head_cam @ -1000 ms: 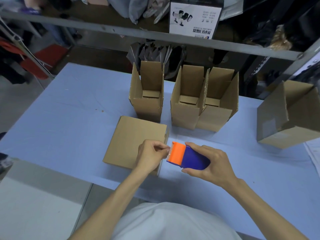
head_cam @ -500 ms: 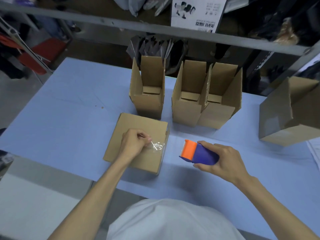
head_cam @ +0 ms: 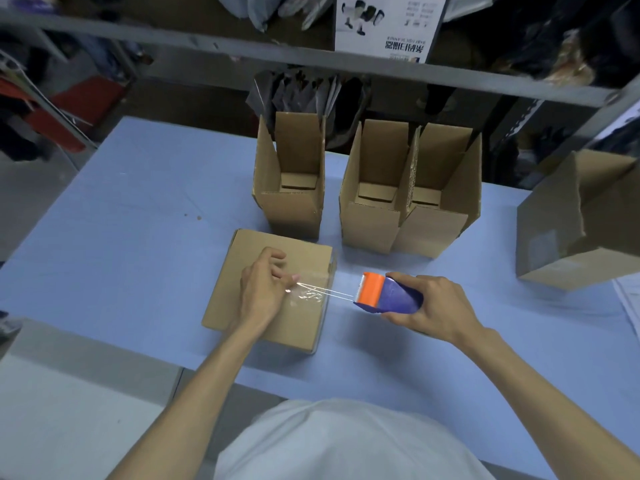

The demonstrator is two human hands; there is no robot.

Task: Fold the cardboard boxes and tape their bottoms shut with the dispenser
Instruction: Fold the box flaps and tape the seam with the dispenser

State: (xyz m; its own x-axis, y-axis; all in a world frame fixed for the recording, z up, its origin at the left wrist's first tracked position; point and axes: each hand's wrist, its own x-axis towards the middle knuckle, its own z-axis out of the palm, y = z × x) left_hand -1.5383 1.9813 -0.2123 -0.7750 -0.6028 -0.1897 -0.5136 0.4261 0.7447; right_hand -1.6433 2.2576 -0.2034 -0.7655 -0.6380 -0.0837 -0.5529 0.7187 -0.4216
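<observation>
Now the left hand (head_cam: 263, 289) pinches clear tape (head_cam: 322, 291) onto the upturned box (head_cam: 249, 249) on the surface (head_cam: 138, 220) — the right hand (head_cam: 433, 306) grips the dispenser (head_cam: 388, 297) just beside it, the strip stretched between them.

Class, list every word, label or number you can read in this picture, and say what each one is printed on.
White carton, top centre: upside-down Chinese heading and small print, all too blurred to quote.
Large box at right: a grey label patch, unreadable.
Tape dispenser, folded boxes: no text seen.
</observation>
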